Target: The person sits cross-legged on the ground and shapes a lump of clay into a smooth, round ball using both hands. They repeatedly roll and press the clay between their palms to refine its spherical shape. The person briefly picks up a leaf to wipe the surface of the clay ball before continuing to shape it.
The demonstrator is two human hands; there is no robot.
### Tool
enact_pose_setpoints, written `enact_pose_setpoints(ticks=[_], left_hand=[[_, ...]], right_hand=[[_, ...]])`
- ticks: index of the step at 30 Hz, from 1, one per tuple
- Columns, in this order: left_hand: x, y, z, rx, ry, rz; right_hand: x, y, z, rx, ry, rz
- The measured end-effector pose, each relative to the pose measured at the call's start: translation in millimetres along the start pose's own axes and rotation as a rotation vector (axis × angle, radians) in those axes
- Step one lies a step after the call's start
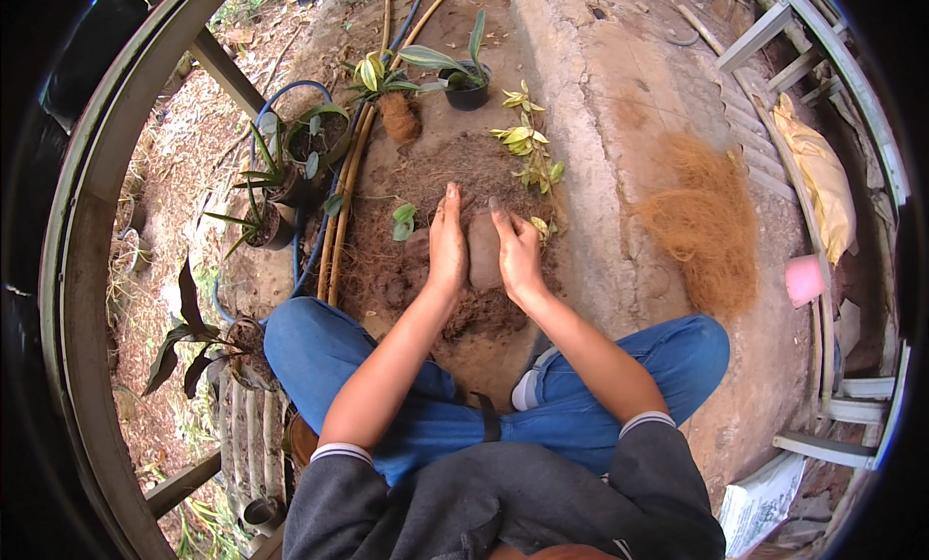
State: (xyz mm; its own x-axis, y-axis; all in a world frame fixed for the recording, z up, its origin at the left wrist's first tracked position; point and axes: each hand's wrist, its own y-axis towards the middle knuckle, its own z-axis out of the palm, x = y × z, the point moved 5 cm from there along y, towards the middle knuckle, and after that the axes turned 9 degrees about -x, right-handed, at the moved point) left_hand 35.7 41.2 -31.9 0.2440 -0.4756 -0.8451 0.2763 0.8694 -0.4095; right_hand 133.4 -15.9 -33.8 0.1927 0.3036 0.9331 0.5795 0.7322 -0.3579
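Observation:
My left hand (448, 245) and my right hand (520, 255) face each other with palms inward and fingers stretched forward. Between them is a smooth, brown, rounded lump of soil (484, 252), pressed at its sides. Both palms hide its sides, and dirt marks my fingertips. Loose dark soil (402, 279) and fine fibres (435, 168) lie around my hands. A small green leafy cutting (404, 221) rests left of my left hand. Yellow-green leafy cuttings (523, 139) lie beyond my right hand.
A fibre-wrapped root ball (400, 118) with leaves and a black-potted plant (466, 88) stand ahead. Left are potted plants (276, 226), a blue hose (313, 241) and yellowish hoses (345, 211). Orange-brown coir fibre (702, 221), a pink container (803, 280) and a yellow sack (818, 178) lie right.

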Motion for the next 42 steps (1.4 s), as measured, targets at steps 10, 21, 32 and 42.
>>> enact_pose_setpoints(ticks=[10, 21, 32, 42], left_hand=[[15, -4, 3, 0.092, -0.242, -0.31], [-17, -15, 10, 0.026, -0.242, -0.107], [-20, -18, 8, -0.146, 0.115, 0.674], [-13, -16, 25, 0.203, -0.505, -0.068]], right_hand=[[13, -6, 1, 0.037, 0.113, -0.386], [30, -10, -2, -0.037, 0.263, -0.3], [21, -11, 1, -0.132, -0.091, -0.5], [64, -18, 11, 0.225, 0.012, -0.705]])
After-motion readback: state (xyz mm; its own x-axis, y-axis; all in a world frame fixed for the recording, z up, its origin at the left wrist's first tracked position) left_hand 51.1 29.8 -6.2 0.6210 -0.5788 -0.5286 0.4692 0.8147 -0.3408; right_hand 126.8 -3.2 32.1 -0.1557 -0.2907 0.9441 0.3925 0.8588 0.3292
